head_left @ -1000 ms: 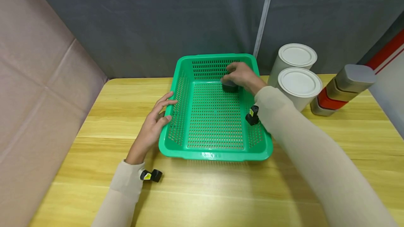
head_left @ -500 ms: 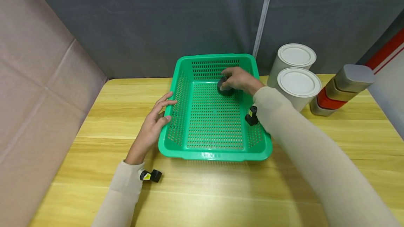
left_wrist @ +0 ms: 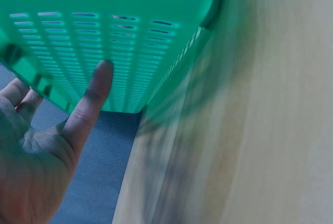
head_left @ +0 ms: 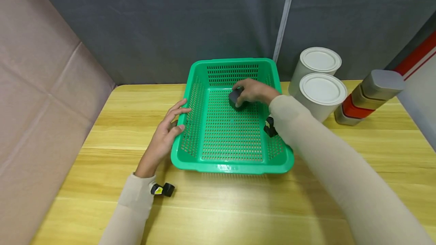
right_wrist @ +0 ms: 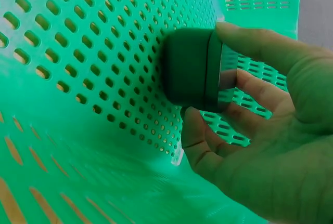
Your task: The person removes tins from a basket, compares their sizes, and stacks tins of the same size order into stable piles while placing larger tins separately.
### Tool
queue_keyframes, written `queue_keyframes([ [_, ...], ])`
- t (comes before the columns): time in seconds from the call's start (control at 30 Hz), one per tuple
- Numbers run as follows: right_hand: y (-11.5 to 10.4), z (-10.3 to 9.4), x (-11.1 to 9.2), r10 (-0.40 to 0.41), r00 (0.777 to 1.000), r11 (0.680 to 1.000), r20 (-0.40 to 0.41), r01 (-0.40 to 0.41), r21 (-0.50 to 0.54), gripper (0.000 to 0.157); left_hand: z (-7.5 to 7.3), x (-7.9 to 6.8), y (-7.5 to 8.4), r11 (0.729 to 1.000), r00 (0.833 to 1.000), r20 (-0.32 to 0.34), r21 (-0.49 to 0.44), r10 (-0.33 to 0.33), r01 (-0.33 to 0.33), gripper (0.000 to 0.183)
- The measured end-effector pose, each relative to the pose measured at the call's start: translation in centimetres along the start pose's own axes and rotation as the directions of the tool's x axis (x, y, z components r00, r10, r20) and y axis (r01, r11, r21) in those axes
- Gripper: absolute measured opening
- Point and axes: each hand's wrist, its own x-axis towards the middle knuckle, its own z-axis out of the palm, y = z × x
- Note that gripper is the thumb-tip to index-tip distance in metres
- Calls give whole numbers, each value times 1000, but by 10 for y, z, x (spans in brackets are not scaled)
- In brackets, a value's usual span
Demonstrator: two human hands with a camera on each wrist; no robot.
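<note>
A green plastic basket [head_left: 232, 167] with slotted walls and floor stands on the wooden table. Inside it, toward the back, my right hand [head_left: 253, 90] grips a small dark lidded tin [head_left: 234, 95] with rounded corners. The right wrist view shows the tin [right_wrist: 187, 68] right at the basket floor, a seam running round its lid; the thumb is on one side and curled fingers on the other. My left hand [head_left: 163, 139] rests against the basket's left rim with its fingers extended. In the left wrist view its thumb [left_wrist: 93, 96] lies straight along the slotted outer wall.
Two white lidded cans [head_left: 323, 88] stand right of the basket, one behind the other. Farther right is a leaning stack of tins [head_left: 371, 90], grey, gold and red. A dark grey curtain [head_left: 170, 29] hangs behind the table, and a pale padded wall [head_left: 44, 86] borders its left side.
My right hand has moved the dark tin from the basket's back right corner leftward and a little toward the front. The left hand and the basket stay in place.
</note>
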Motion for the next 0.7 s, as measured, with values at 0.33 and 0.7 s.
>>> queue_keyframes([
  [0.33, -2, 3, 1, -4, 1000, 997, 17, 5, -74, 76, 0, 0, 0, 1000, 1000, 0, -2, 6, -6, 50],
  [0.7, -6, 7, 0, -43, 999, 993, -9, 42, -111, 71, 0, -1, -1, 1000, 1000, -4, 12, -3, 3, 50],
])
